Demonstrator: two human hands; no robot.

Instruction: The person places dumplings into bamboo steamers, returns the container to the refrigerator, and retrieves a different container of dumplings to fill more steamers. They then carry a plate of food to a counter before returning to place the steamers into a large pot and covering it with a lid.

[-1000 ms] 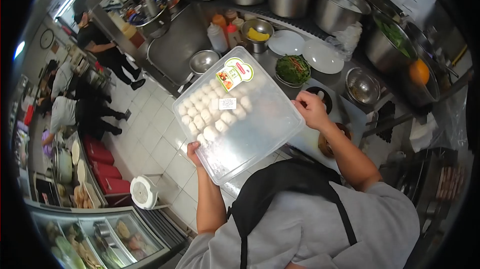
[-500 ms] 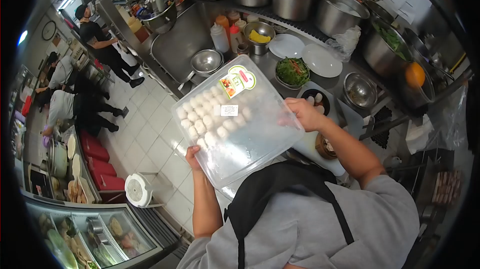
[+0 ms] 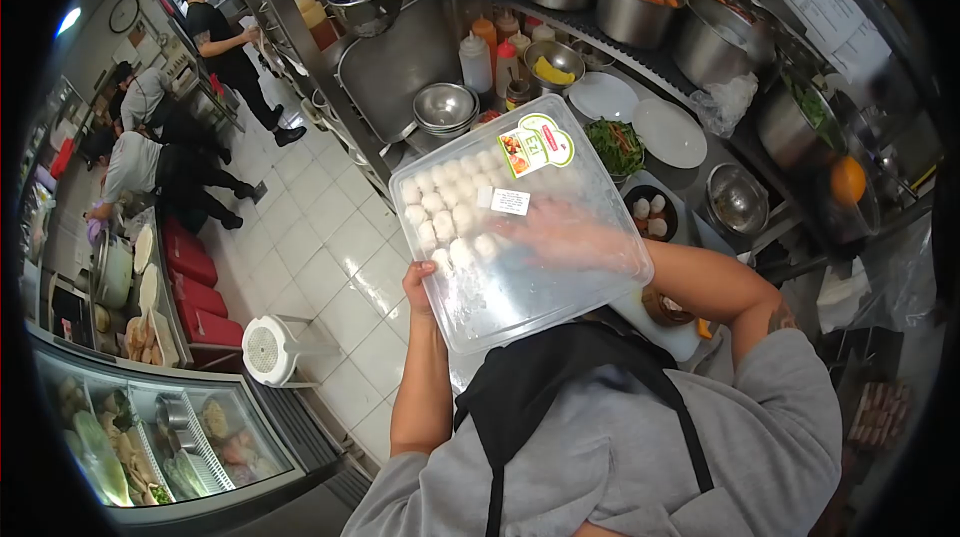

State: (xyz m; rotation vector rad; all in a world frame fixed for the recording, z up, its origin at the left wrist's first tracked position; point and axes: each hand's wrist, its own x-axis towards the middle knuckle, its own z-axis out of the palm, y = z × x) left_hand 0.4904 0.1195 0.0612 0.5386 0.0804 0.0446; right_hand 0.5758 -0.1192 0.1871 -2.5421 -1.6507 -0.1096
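Observation:
A flat, clear plastic box [image 3: 500,312] with a label [image 3: 536,145] is tilted in front of me. Rows of small white balls, like dumplings [image 3: 440,202], show through its top on the left and upper part. My left hand [image 3: 418,285] grips the box's left edge, thumb on top. Blurred by the cloudy plastic, my right hand [image 3: 570,234] shows through the box from the right side, fingers stretched toward the balls. I cannot tell whether it is under the box or inside it. Just right of the box, a dark bowl [image 3: 664,227] holds similar white pieces.
Behind the box stand stacked metal bowls [image 3: 445,107], squeeze bottles [image 3: 475,65], a bowl of greens [image 3: 613,149] and white plates [image 3: 670,133]. Large pots [image 3: 640,12] line the shelf. A white stool [image 3: 270,350] stands on the floor at left. Several people [image 3: 232,42] work further off.
My right hand has left the box's right edge and now shows farther left through the plastic. The box sits further right in view; my left hand still grips its edge.

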